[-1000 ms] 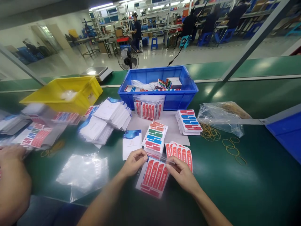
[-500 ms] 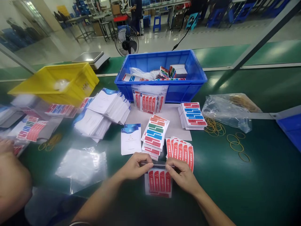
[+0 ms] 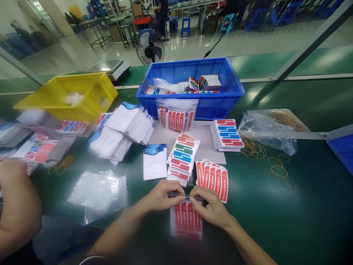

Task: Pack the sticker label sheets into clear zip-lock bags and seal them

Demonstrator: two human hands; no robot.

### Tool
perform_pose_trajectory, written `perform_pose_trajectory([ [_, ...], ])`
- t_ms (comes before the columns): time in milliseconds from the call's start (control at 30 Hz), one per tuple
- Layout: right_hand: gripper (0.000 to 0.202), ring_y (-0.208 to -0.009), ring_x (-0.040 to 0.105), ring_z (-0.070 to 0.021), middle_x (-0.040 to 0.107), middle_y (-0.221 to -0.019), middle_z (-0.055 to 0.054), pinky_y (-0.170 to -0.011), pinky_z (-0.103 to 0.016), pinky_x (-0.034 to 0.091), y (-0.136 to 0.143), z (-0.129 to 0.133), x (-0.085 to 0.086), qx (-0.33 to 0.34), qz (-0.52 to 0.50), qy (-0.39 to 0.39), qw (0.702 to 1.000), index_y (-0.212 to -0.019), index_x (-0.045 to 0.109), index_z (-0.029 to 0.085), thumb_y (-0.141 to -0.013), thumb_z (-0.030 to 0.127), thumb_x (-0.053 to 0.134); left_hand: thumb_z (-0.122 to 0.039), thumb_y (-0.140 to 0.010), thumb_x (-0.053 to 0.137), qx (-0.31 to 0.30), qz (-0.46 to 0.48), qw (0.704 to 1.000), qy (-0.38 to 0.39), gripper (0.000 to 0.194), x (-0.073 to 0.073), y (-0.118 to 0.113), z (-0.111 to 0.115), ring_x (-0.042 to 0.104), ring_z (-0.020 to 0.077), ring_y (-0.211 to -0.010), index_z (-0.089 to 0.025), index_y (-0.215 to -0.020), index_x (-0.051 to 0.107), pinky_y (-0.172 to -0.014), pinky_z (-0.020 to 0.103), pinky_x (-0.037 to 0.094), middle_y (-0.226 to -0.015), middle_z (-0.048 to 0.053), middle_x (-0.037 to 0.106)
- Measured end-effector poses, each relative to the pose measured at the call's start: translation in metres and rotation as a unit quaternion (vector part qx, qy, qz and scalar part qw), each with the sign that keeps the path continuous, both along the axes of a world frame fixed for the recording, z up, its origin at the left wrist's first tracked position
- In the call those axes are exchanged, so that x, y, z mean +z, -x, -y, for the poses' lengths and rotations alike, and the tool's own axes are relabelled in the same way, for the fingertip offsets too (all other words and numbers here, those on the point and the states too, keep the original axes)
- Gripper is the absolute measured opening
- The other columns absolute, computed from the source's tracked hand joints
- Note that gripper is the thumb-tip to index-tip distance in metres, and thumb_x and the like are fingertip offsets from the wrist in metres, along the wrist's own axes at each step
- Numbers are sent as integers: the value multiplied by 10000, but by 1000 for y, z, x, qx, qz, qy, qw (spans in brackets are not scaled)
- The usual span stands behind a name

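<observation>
Item in hand: a clear pouch of red label sheets [image 3: 186,219], lying flat on the green surface [image 3: 275,221] at near centre. Its far edge is pinched by the left hand [image 3: 162,196] and the right hand [image 3: 210,207], fingers closed on the pouch mouth from either side, thumbs and fingertips nearly touching.

Step, as judged: the mouth of the filled pouch is being pressed shut along its strip. The next move would call for the pinch to be run evenly along the whole edge, with the sheets kept below the seal line.

Near left: another person's hand [image 3: 16,200], partly blurred; its grip cannot be told. Beside it, a loose stack of empty clear bags [image 3: 97,193].

Just beyond the hands: a fan of red label sheets [image 3: 213,177], right; a stack of multicolour label sheets [image 3: 182,156], centre; a white booklet with blue corner [image 3: 154,162], left.

Middle distance: spread piles of white booklets [image 3: 121,130], left; a stack of red-and-blue label sheets [image 3: 227,134], right; finished pouches [image 3: 176,117] leaning against the blue bin [image 3: 193,70]. Rubber bands [image 3: 275,167] are scattered at right, next to a bag of rubber bands [image 3: 271,129].

Far: a yellow bin [image 3: 68,94], left; a weighing scale [image 3: 109,68] behind it; a floor fan [image 3: 150,49] beyond the surface.
</observation>
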State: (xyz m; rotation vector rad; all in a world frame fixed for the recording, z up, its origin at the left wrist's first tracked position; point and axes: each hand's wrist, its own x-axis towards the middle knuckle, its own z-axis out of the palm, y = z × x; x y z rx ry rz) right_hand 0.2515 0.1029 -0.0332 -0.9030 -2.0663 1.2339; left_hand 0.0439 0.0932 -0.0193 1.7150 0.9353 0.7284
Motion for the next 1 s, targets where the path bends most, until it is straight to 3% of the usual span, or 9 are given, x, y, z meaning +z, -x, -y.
perform_pose_trajectory([
  [700,133,-650,549,-117,596,-714,-5,-624,-240,401,6,7,-8,16,-15,-9,1000,-779,555,191,-890,176,482,-189,-820,535,-4,-19,1000,2,135,1,-3,3,526,106,-623,-110,-788,639,-581,197,381,-705,46,624],
  [867,122,-660,546,-124,598,-735,-11,-604,-233,401,0,6,-9,-5,-5,20,1000,-801,563,188,-893,220,491,-182,-785,563,14,18,999,37,102,4,5,-2,533,112,-630,-109,-750,626,-573,192,394,-704,50,620],
  [1000,158,-688,562,-138,606,-751,-21,-632,-245,417,-8,4,-10,-25,-14,38,999,-793,580,182,-901,254,490,-189,-774,580,15,11,1000,9,104,7,17,-6,506,104,-610,-115,-706,609,-571,192,392,-661,30,583],
])
